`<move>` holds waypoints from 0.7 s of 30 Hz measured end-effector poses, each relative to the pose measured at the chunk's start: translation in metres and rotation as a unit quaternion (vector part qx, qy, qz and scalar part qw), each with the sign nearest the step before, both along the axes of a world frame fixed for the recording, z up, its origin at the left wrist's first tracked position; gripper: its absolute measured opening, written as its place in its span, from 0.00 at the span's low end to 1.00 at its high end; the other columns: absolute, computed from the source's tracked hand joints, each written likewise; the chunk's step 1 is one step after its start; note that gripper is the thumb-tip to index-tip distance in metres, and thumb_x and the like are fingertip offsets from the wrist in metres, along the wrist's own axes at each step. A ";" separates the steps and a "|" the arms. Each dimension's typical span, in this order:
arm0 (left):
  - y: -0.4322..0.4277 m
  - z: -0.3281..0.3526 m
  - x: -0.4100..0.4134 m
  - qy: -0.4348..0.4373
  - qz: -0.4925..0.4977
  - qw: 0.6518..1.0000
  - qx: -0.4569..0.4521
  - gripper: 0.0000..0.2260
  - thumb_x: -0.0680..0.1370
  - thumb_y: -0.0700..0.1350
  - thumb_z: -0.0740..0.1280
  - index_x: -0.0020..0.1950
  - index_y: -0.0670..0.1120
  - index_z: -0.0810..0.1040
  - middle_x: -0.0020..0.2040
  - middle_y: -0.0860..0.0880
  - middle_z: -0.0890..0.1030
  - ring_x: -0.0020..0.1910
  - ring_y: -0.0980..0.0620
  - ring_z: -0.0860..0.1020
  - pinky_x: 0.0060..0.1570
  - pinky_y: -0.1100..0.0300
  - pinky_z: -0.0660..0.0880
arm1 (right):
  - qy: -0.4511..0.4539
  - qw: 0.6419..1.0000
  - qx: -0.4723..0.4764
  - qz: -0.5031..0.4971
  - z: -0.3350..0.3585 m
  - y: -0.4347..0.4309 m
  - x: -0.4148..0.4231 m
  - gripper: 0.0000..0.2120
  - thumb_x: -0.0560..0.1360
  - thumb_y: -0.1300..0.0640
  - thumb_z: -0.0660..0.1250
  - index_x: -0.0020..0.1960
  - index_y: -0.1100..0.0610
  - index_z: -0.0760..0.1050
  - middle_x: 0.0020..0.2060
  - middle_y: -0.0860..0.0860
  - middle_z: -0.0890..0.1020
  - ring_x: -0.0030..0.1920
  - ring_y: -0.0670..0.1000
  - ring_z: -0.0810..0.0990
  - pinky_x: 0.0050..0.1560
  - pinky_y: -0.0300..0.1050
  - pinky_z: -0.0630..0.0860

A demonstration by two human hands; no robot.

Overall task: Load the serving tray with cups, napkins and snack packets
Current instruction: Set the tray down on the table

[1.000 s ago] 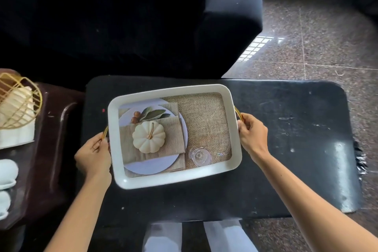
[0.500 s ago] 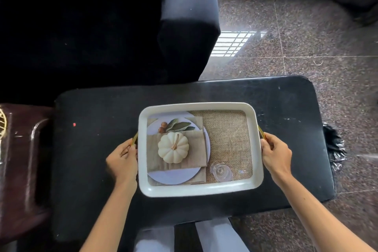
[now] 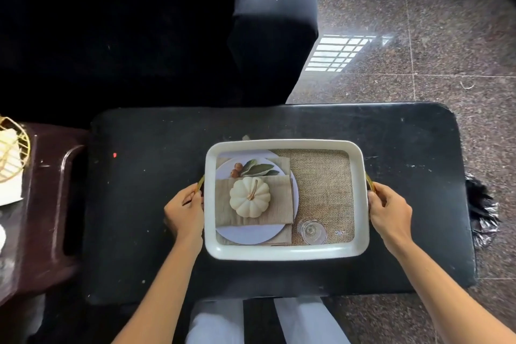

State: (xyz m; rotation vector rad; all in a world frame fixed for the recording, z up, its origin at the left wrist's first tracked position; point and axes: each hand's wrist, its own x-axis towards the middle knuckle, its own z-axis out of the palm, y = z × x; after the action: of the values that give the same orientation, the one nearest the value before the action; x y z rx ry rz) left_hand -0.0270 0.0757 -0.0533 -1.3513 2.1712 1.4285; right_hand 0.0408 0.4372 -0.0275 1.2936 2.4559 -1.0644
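A white rectangular serving tray (image 3: 284,253) with gold side handles sits on the black table (image 3: 145,204). Its floor carries a printed picture of a pumpkin, a plate, burlap and a glass; nothing real lies in it. My left hand (image 3: 184,211) grips the left handle and my right hand (image 3: 389,211) grips the right handle. No cups or snack packets are in view.
A dark brown side table (image 3: 53,218) stands at the left, holding a gold wire holder (image 3: 12,148) with white napkins. A black sofa (image 3: 273,36) is behind the table. Granite floor lies to the right, and a black plastic bag (image 3: 484,215) pokes out at the table's right edge.
The tray, held at both handles, has shifted right along the table toward its middle. The view has shifted too, so the side table shows less.
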 end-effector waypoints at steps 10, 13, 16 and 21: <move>-0.003 0.012 0.001 0.005 -0.016 1.000 0.023 0.09 0.80 0.39 0.69 0.55 0.52 0.84 0.46 0.55 0.85 0.44 0.55 0.85 0.46 0.54 0.84 | -0.032 0.998 0.017 0.042 0.001 0.003 -0.002 0.20 0.81 0.58 0.61 0.72 0.58 0.69 0.53 0.54 0.82 0.55 0.57 0.79 0.61 0.57 0.74; -0.012 0.018 0.006 0.009 -0.061 0.998 0.028 0.13 0.81 0.42 0.65 0.64 0.51 0.80 0.55 0.52 0.84 0.50 0.54 0.83 0.53 0.53 0.82 | -0.021 0.985 0.104 0.137 0.008 -0.001 -0.006 0.18 0.80 0.60 0.59 0.68 0.62 0.70 0.58 0.63 0.80 0.62 0.65 0.75 0.63 0.59 0.71; -0.025 0.029 0.012 0.030 -0.116 0.993 -0.020 0.14 0.82 0.47 0.63 0.67 0.53 0.78 0.56 0.56 0.82 0.52 0.60 0.80 0.55 0.56 0.79 | 0.011 0.957 0.153 0.244 0.018 -0.027 -0.013 0.16 0.80 0.56 0.59 0.65 0.62 0.71 0.58 0.65 0.77 0.62 0.65 0.70 0.59 0.56 0.70; -0.061 0.052 0.033 0.092 -0.157 0.974 -0.135 0.16 0.83 0.45 0.65 0.71 0.48 0.77 0.68 0.50 0.77 0.67 0.52 0.76 0.66 0.60 0.71 | 0.063 0.888 0.154 0.429 0.031 -0.118 -0.027 0.32 0.79 0.43 0.54 0.69 0.68 0.69 0.65 0.68 0.73 0.68 0.67 0.68 0.70 0.65 0.65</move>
State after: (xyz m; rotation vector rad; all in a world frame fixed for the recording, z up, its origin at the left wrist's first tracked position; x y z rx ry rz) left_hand 0.0055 0.0147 -0.0011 -0.9172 2.6357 1.2133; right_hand 0.0140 0.3193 0.0036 0.0676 2.8726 -0.5320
